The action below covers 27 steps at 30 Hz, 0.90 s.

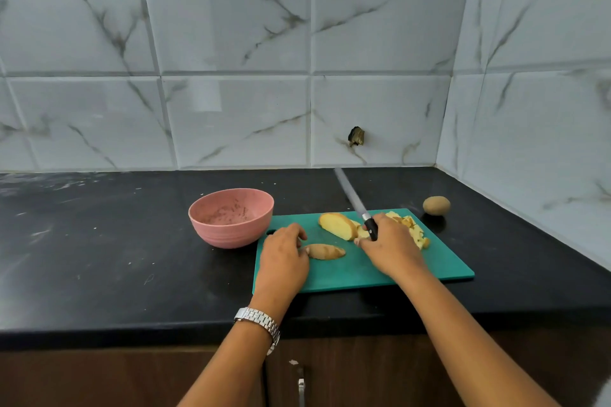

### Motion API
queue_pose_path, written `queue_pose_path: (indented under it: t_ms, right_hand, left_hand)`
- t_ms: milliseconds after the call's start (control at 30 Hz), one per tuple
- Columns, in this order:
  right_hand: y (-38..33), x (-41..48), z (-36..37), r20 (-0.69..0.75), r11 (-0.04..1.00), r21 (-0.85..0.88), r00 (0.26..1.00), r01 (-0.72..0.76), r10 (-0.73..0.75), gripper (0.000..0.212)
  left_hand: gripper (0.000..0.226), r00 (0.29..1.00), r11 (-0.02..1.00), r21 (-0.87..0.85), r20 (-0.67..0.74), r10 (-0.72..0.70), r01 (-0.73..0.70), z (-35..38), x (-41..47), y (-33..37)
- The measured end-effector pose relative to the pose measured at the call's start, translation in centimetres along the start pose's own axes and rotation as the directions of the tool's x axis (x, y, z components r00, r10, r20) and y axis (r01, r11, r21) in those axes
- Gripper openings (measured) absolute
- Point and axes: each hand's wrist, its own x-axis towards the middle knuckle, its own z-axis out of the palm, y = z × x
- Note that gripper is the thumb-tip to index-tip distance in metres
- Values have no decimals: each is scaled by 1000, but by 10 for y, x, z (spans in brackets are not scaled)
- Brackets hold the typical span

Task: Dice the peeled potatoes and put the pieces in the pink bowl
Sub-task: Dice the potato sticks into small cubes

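pink bowl [231, 235] left of green board [347, 271]; left hand [284, 254] curled, pinning potato wedge [325, 251] by its end; potato half [337, 225] behind; right hand [391, 248] fisted round knife [360, 208], blade raised, pointing away; diced pieces [413, 228] at board's right

Soft, even indoor light, with wide-angle bending at the edges.

The glossy wall tiles [231, 26] carry pale reflections, strongest along the top, and the black bench [99, 241] shows a dull sheen at far left. Shadows are soft: a dark patch beside the whole potato [436, 205] and under the near edge of the cutting board [363, 271]. The knife [358, 204] is motion-blurred along its blade. Tile lines bow towards the corners.
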Motion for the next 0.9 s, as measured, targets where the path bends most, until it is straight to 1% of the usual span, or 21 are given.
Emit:
queue_pose_path:
  t_ms: [67,133,233,267,367,433,467,533,600,667,767,833,900]
  right_hand:
    - [-3,-8,2,64,997,12,995,75,-76,19]
    - [-7,-13,6,127,989,-17,981,147,-144,18]
    - [-14,-17,8,186,977,-97,968,190,-170,14]
    - [-16,-18,7,187,978,-88,967,189,-171,13]
    - [-23,-23,4,216,982,23,958,186,-187,14]
    - [-25,-29,4,225,985,15,960,170,-169,18]
    - [-24,-31,4,207,988,0,967,154,-150,22]
    - [-23,-36,2,175,993,1,978,118,-116,29]
    - [-22,-42,-1,191,996,8,977,94,-94,31]
    - [-23,-53,-4,238,996,-5,967,92,-88,32]
    - [-25,-67,-2,288,989,-85,953,117,-88,33]
    - [-26,-72,-1,297,980,-162,953,112,-60,41]
    - [-25,-74,-2,303,975,-201,953,94,-30,49]
  left_hand:
    - [9,999,998,55,-23,-30,31,-2,-2,2]
    - [11,999,996,91,-30,-25,27,-2,-3,3]
    - [15,1000,997,78,-12,-8,9,-1,-3,2]
    - [17,1000,997,77,5,-2,2,0,-3,1]
    - [31,997,995,99,79,16,-24,-1,-3,3]
    - [39,991,994,101,128,24,-37,-2,-2,3]
    - [42,988,994,101,155,27,-43,-2,-2,3]
    - [40,982,993,102,184,37,-57,-3,-1,3]
    - [38,982,994,95,188,25,-44,-4,0,3]
    - [39,982,994,109,187,-5,-16,-4,0,4]
    - [41,980,994,112,199,-27,4,-4,1,4]
    - [42,978,996,91,208,-28,9,-3,2,2]
    - [41,975,996,91,219,-24,4,-2,3,0]
